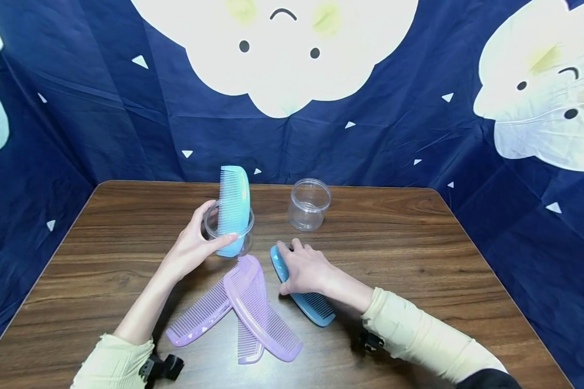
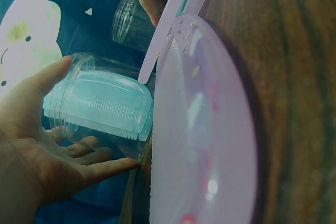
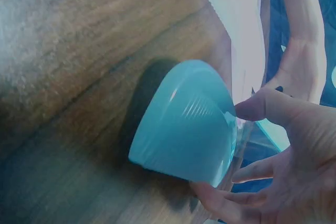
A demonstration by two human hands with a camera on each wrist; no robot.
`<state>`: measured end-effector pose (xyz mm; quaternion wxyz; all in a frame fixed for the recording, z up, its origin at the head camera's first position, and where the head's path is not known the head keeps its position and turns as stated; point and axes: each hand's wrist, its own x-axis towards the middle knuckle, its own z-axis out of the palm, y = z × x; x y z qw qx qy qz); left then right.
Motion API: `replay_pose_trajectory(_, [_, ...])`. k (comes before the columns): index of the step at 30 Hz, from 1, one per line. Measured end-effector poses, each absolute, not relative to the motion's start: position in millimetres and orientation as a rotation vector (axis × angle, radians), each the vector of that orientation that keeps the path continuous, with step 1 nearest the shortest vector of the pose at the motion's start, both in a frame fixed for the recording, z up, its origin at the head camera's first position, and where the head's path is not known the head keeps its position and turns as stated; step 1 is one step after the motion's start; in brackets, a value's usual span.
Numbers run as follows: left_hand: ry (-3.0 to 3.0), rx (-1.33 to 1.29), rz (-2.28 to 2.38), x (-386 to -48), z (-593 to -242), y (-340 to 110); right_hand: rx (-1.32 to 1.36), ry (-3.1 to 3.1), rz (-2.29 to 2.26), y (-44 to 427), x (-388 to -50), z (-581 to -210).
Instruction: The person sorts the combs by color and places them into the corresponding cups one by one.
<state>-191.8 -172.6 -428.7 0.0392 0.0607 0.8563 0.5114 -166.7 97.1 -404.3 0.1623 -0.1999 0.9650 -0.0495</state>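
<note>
My left hand (image 1: 193,243) grips a clear jar (image 1: 247,244) around its side, thumb near the rim. A light-blue comb (image 1: 233,208) stands upright in that jar, rising well above the rim; through the wall in the left wrist view, its lower end (image 2: 107,103) shows near the jar's bottom. My right hand (image 1: 307,268) pinches a second blue comb (image 3: 186,124) by its two long edges, thumb on one and fingers on the other. This comb (image 1: 316,310) is at the table, partly covered by the hand.
Three purple combs overlap on the wooden table (image 1: 394,243) between my forearms: one leaning left (image 1: 201,316), one on top (image 1: 260,319), one beneath (image 1: 248,346). A second clear jar (image 1: 309,205) stands behind my right hand. Blue cloth (image 1: 126,124) hangs behind the table.
</note>
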Motion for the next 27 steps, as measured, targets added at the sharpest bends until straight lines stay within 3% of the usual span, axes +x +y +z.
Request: replay_pose_trajectory(27, [2.609,0.2,1.576,-191,-428,-173,-0.511,2.784,-0.512,108,-184,-372])
